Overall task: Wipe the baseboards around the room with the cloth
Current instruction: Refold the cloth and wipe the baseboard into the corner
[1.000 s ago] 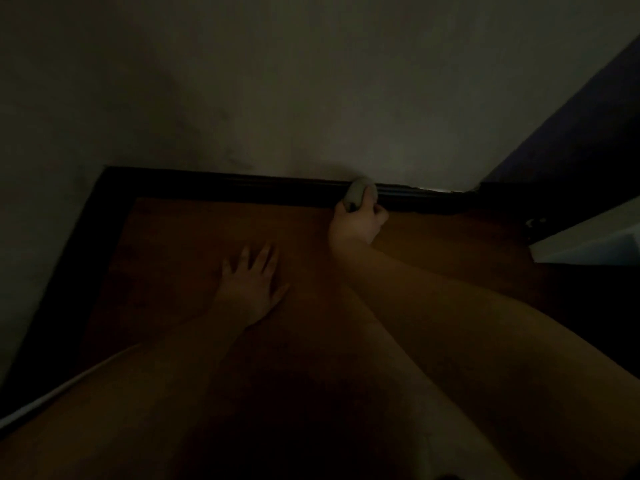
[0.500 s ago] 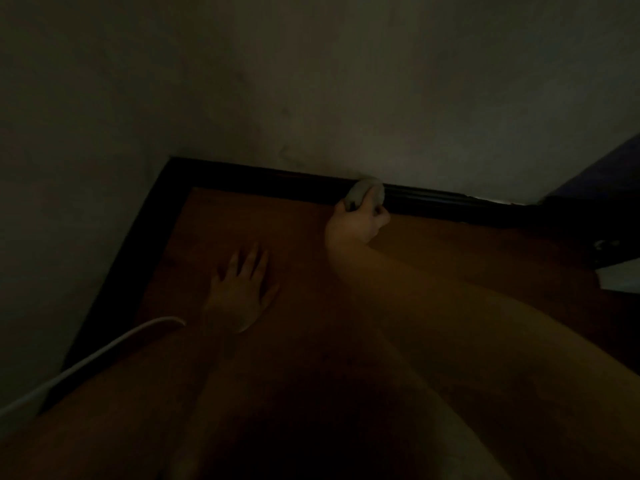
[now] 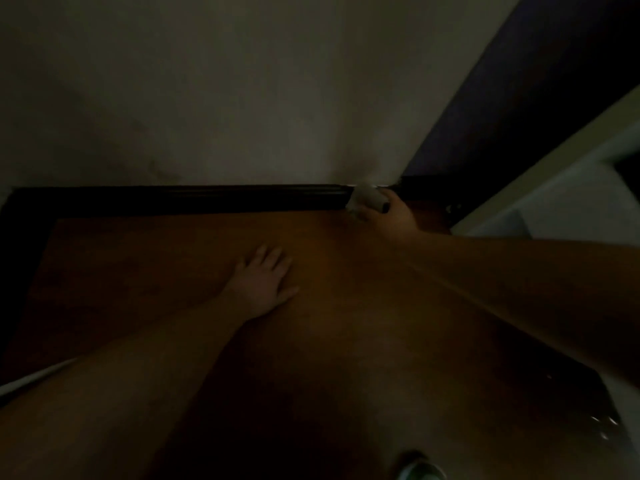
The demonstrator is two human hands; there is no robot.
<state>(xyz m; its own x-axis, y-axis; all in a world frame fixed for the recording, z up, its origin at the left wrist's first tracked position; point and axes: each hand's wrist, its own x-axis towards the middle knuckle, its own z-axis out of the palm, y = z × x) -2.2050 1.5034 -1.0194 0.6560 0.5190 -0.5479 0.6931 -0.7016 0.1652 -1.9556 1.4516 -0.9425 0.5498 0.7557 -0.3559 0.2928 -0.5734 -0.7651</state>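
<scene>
The cloth [image 3: 363, 199] was held bunched in the right hand [image 3: 389, 214] and pressed against the dark baseboard [image 3: 194, 199] at its right end, close to the corner. The left hand [image 3: 265, 282] was laid flat, fingers extended, on the wooden floor [image 3: 156, 258] as a brace. A missed strip in the corner was judged the main risk, since the dim light obscured the remaining dust and the bunched cloth could be dragged past it.

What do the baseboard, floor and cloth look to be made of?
Baseboard: dark, near-black moulded strip with a faint sheen along its ridges, probably painted or stained wood; too dim to be sure.
Floor: smooth orange-brown surface, likely wood or laminate; grain not legible.
Cloth: pale, soft, bunched in the right hand, so fabric; weave unreadable.
</scene>
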